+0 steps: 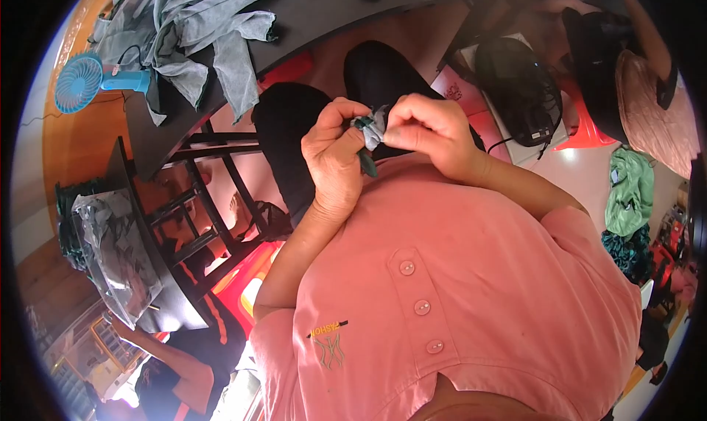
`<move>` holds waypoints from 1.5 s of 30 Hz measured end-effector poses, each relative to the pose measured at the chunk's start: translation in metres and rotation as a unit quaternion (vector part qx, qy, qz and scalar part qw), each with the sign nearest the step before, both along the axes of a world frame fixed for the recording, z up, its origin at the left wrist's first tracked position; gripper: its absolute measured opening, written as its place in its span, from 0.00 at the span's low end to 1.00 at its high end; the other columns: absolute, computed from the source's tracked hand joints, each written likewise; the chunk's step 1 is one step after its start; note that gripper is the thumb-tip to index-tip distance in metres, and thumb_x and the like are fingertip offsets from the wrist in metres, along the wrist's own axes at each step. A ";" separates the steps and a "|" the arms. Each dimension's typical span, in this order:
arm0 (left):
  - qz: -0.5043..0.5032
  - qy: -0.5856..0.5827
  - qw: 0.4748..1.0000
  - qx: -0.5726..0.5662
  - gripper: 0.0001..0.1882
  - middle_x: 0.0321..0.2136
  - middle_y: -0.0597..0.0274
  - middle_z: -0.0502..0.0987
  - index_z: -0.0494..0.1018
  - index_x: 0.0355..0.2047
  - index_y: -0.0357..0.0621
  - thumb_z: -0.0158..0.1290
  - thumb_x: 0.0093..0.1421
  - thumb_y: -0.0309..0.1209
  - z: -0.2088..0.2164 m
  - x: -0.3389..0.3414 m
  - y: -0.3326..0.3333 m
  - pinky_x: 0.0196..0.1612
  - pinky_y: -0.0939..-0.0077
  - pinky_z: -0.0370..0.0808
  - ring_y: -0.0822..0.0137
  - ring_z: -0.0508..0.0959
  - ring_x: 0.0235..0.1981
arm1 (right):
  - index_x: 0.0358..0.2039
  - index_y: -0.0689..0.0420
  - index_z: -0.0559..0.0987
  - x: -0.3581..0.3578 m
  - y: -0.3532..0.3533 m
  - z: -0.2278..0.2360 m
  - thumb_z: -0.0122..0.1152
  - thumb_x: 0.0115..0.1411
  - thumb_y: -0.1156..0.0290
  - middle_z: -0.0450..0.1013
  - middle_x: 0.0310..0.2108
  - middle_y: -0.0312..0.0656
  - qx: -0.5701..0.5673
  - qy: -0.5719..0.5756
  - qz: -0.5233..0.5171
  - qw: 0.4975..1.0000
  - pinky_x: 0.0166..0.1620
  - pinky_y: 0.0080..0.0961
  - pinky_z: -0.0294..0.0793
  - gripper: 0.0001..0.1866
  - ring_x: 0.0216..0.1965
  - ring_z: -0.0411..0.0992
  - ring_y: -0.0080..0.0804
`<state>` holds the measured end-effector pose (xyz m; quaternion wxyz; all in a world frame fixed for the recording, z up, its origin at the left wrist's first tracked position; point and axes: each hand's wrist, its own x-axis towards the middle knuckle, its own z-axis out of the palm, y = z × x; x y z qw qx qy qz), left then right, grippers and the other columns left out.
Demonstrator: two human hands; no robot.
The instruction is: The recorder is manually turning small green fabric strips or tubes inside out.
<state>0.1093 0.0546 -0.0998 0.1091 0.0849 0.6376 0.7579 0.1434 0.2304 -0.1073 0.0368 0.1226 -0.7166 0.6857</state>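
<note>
Above my lap, a small bunched piece of grey and dark green fabric (374,135) is held between both hands. My left hand (333,147) is closed round its left side, and a dark green end hangs below the fingers. With thumb and forefinger, my right hand (431,130) pinches the right edge of the same piece. The fine detail between the fingertips is too small to make out. Grey cloth strips (199,42) lie heaped on the dark table (324,27) ahead to the left, their ends hanging over its edge.
A blue handheld fan (92,81) stands at the table's left. Dark frames (213,189) and a plastic-wrapped bundle (116,248) are on the left. A black oval device (518,90) sits at the right near a red stool (587,126) and green bag (628,189). Other people work nearby.
</note>
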 end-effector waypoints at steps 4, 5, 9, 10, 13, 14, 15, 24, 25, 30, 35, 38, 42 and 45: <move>-0.008 -0.034 0.999 -0.004 0.07 0.30 0.62 0.75 0.73 0.34 0.32 0.48 0.54 0.17 0.005 0.001 0.000 0.25 0.85 0.67 0.76 0.71 0.22 | 0.39 0.60 0.78 -0.014 0.005 0.004 0.59 0.60 0.71 0.74 0.28 0.33 -0.124 -0.141 -0.009 0.982 0.31 0.17 0.67 0.09 0.27 0.68 0.17; -0.019 -0.052 0.998 0.009 0.07 0.30 0.61 0.75 0.73 0.34 0.32 0.48 0.54 0.18 0.002 0.002 0.001 0.25 0.84 0.67 0.75 0.72 0.21 | 0.39 0.60 0.78 -0.016 0.008 0.007 0.59 0.60 0.71 0.74 0.29 0.34 -0.134 -0.160 0.013 0.978 0.32 0.17 0.67 0.09 0.27 0.68 0.17; -0.024 -0.079 0.997 -0.014 0.07 0.29 0.60 0.76 0.74 0.34 0.33 0.49 0.55 0.18 0.006 0.002 0.003 0.24 0.84 0.67 0.75 0.73 0.22 | 0.37 0.60 0.78 -0.020 0.015 0.005 0.59 0.59 0.72 0.74 0.28 0.33 -0.118 -0.146 0.065 0.980 0.31 0.17 0.67 0.07 0.27 0.68 0.18; -0.025 -0.079 0.996 -0.014 0.07 0.29 0.60 0.76 0.74 0.34 0.33 0.49 0.55 0.18 0.007 0.002 0.004 0.24 0.84 0.67 0.75 0.73 0.22 | 0.36 0.60 0.78 -0.020 0.016 0.002 0.59 0.59 0.73 0.74 0.28 0.33 -0.105 -0.132 0.056 0.984 0.31 0.18 0.67 0.06 0.28 0.69 0.18; -0.036 -0.113 0.993 -0.025 0.07 0.27 0.61 0.76 0.74 0.35 0.33 0.50 0.56 0.18 0.011 0.001 0.008 0.24 0.85 0.67 0.76 0.72 0.21 | 0.34 0.61 0.77 -0.019 0.017 -0.007 0.58 0.58 0.76 0.74 0.28 0.34 -0.073 -0.078 0.034 0.994 0.32 0.18 0.68 0.04 0.29 0.70 0.19; -0.037 -0.119 0.992 -0.036 0.07 0.27 0.62 0.76 0.75 0.36 0.33 0.50 0.57 0.18 0.013 0.001 0.010 0.23 0.85 0.67 0.77 0.72 0.21 | 0.33 0.61 0.76 -0.019 0.017 -0.008 0.58 0.57 0.79 0.74 0.27 0.34 -0.054 -0.039 0.019 0.998 0.32 0.19 0.69 0.03 0.29 0.70 0.20; -0.037 -0.126 0.990 -0.048 0.08 0.26 0.62 0.76 0.75 0.37 0.33 0.50 0.57 0.19 0.014 0.001 0.011 0.23 0.85 0.67 0.77 0.72 0.21 | 0.33 0.61 0.76 -0.018 0.017 -0.008 0.58 0.57 0.79 0.74 0.27 0.34 -0.055 -0.039 0.021 0.998 0.32 0.19 0.69 0.03 0.29 0.70 0.20; 0.003 -0.092 0.996 0.016 0.07 0.26 0.61 0.76 0.77 0.34 0.30 0.51 0.55 0.18 -0.002 -0.001 0.011 0.23 0.83 0.67 0.75 0.72 0.20 | 0.32 0.62 0.75 -0.028 0.010 -0.004 0.64 0.53 0.81 0.73 0.27 0.34 -0.043 -0.024 0.007 0.999 0.31 0.19 0.69 0.07 0.28 0.70 0.19; 0.009 -0.092 0.996 0.017 0.07 0.26 0.61 0.76 0.77 0.34 0.30 0.51 0.55 0.18 -0.005 -0.002 0.011 0.23 0.83 0.67 0.75 0.72 0.20 | 0.32 0.62 0.75 -0.029 0.010 0.005 0.64 0.53 0.81 0.73 0.27 0.34 -0.042 -0.024 0.013 0.999 0.31 0.19 0.69 0.07 0.28 0.70 0.19; 0.091 -0.050 0.994 -0.025 0.11 0.26 0.62 0.77 0.77 0.29 0.32 0.47 0.47 0.16 0.015 0.000 0.017 0.27 0.84 0.67 0.77 0.72 0.23 | 0.34 0.63 0.77 -0.027 0.014 0.093 0.56 0.55 0.78 0.75 0.30 0.46 -0.199 0.029 0.257 0.945 0.25 0.20 0.63 0.06 0.25 0.69 0.27; 0.064 0.030 0.997 -0.013 0.11 0.24 0.61 0.78 0.79 0.30 0.33 0.48 0.47 0.16 -0.016 -0.003 0.010 0.23 0.83 0.66 0.76 0.71 0.19 | 0.30 0.64 0.76 -0.011 -0.027 0.092 0.57 0.53 0.74 0.75 0.26 0.47 -0.333 0.068 0.399 0.851 0.26 0.24 0.65 0.07 0.23 0.70 0.32; 0.060 -0.107 0.992 -0.025 0.12 0.24 0.61 0.78 0.79 0.30 0.34 0.48 0.47 0.16 -0.008 -0.002 0.011 0.22 0.84 0.66 0.76 0.71 0.18 | 0.30 0.62 0.77 -0.001 -0.034 0.089 0.58 0.50 0.72 0.74 0.25 0.44 -0.293 0.125 0.385 0.866 0.29 0.26 0.65 0.08 0.24 0.69 0.33; 0.074 -0.126 0.989 0.019 0.12 0.23 0.62 0.78 0.78 0.31 0.34 0.47 0.48 0.16 -0.008 -0.001 0.009 0.23 0.85 0.66 0.77 0.71 0.18 | 0.31 0.60 0.78 0.013 -0.044 0.094 0.60 0.46 0.70 0.73 0.24 0.41 -0.244 0.188 0.360 0.880 0.34 0.29 0.65 0.11 0.24 0.69 0.34; 0.081 -0.107 0.991 0.012 0.11 0.24 0.63 0.78 0.78 0.31 0.33 0.47 0.49 0.17 -0.007 -0.001 0.009 0.23 0.85 0.66 0.78 0.71 0.19 | 0.31 0.59 0.78 0.017 -0.043 0.100 0.61 0.43 0.68 0.72 0.22 0.39 -0.225 0.237 0.346 0.879 0.37 0.31 0.66 0.13 0.24 0.68 0.34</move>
